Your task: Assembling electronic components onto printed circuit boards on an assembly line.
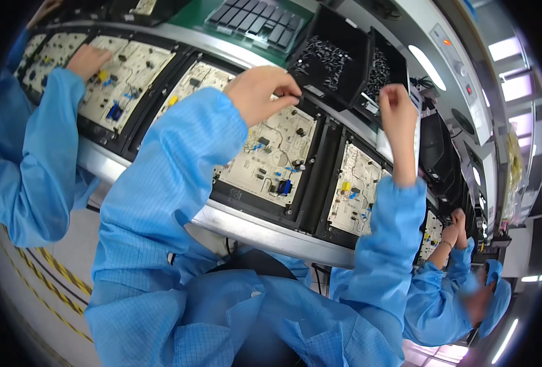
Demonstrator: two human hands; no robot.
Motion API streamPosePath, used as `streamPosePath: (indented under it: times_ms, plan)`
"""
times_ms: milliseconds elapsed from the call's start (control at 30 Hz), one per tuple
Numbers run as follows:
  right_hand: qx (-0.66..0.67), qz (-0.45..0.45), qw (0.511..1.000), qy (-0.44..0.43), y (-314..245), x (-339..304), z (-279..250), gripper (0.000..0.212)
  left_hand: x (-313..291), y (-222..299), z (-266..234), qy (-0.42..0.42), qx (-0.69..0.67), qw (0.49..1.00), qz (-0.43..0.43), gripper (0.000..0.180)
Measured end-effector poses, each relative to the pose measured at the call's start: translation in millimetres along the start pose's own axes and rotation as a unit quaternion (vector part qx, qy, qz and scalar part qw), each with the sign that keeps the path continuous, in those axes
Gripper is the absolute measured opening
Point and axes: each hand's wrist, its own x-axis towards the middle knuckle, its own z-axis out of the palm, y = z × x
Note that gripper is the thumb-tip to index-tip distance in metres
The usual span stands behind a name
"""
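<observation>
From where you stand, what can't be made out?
In the head view:
Whether the bare left hand pinches anything: its fingers hide it.
Likewise the bare right hand: curled fingers.
Part of the cream rectangular circuit board: behind the blue fabric sleeve.
Shapes of dark parts in the left black plastic tray: too small.

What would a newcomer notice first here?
Probably the big blue sleeves rising from the lower edge, ending in the left hand, thumb and fingers close together near the centre, and the right hand, fingers curled, further right. Next, the row of pale circuit boards in black frames across the middle, with black bins of small parts above, between the hands.
</observation>
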Motion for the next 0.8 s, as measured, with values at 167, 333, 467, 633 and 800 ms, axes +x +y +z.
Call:
streamPosePath:
  times_ms: [167,333,467,633,800]
  plan:
    - [-0.169,0.041,0.963,-0.204,124,57,56,0.017,-4,21,17,-0.089,-0.034,0.995,0.023,0.015]
    - [-0.291,-0.007,0.926,-0.240,146,78,73,0.019,-8,44,38,-0.151,-0.042,0.987,0.044,0.017]
    - [-0.215,-0.006,0.945,-0.248,144,79,62,0.019,5,71,57,-0.265,0.021,0.964,0.008,0.016]
    - [-0.130,0.015,0.985,-0.108,126,50,50,0.024,40,79,119,-0.336,0.050,0.940,0.021,0.012]
    - [0.002,0.010,1.000,0.024,93,19,11,0.024,55,69,162,-0.352,0.117,0.927,0.047,0.012]
